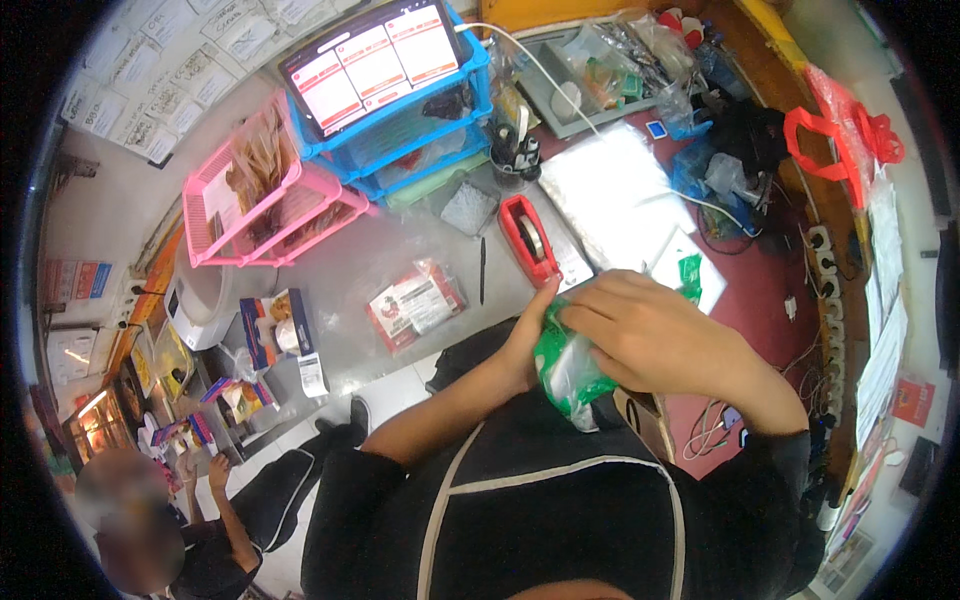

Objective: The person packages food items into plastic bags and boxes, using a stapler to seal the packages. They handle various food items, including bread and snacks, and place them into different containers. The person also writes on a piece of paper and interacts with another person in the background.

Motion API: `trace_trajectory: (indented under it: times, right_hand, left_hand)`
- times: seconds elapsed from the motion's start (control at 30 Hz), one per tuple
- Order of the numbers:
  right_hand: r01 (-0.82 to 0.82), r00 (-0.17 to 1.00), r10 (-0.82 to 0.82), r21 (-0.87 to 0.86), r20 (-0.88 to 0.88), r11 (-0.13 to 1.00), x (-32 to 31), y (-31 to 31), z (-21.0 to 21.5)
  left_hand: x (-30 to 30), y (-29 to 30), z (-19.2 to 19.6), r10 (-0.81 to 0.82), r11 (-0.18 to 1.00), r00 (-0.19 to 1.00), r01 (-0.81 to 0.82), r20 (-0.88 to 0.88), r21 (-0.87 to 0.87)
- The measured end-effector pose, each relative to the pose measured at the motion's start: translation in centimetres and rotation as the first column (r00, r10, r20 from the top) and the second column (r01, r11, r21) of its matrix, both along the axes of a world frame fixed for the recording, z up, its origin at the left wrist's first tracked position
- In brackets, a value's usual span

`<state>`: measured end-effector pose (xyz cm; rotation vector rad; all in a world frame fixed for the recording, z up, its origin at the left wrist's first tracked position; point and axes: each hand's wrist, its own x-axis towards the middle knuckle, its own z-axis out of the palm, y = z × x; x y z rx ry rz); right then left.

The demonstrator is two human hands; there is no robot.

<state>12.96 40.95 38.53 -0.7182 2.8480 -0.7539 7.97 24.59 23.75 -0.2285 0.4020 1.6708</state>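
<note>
Close in front of my body I hold a green and clear plastic bag point(572, 385) with both hands. My left hand point(527, 335) grips its left side, with the thumb raised along the edge. Over the top and right of the bag curl the fingers of my right hand point(640, 325), so part of it is hidden. A loose green strip point(690, 278) of the plastic shows past my right hand. Just beyond my hands stands a red tape dispenser point(528, 240). A clear-wrapped red and white packet point(415, 305) lies on the grey table to the left, near a black pen point(482, 270).
A tablet point(372, 65) leans on blue stacked trays point(400, 160), with pink trays point(235, 225) beside them. White plastic sheets point(605, 195) lie behind the dispenser. Cables and power sockets point(823, 300) line the right side. Another person point(205, 540) works at lower left.
</note>
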Motion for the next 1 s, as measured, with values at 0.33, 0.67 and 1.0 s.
trace_trajectory:
  times: [0.33, 0.67, 1.0]
  right_hand:
    - [-0.022, 0.962, 0.079, -0.217, 0.260, 0.976, -1.7, 5.8, -4.4]
    - [0.058, 0.952, 0.147, -0.634, 0.267, 0.771, -10.4, 15.6, -10.9]
    - [0.599, 0.794, -0.490, -0.326, 0.361, 0.731, -36.0, 29.4, -19.9]
  left_hand:
    - [-1.3, 2.7, -2.1, -0.108, 0.983, 0.982, 0.082, -0.156, -0.165]
    - [-3.8, 6.7, -1.6, 0.122, 0.927, 0.983, -0.162, -0.136, -0.339]
    - [-3.3, 7.3, 0.2, -0.152, 0.931, 0.842, -0.054, -0.517, -0.362]
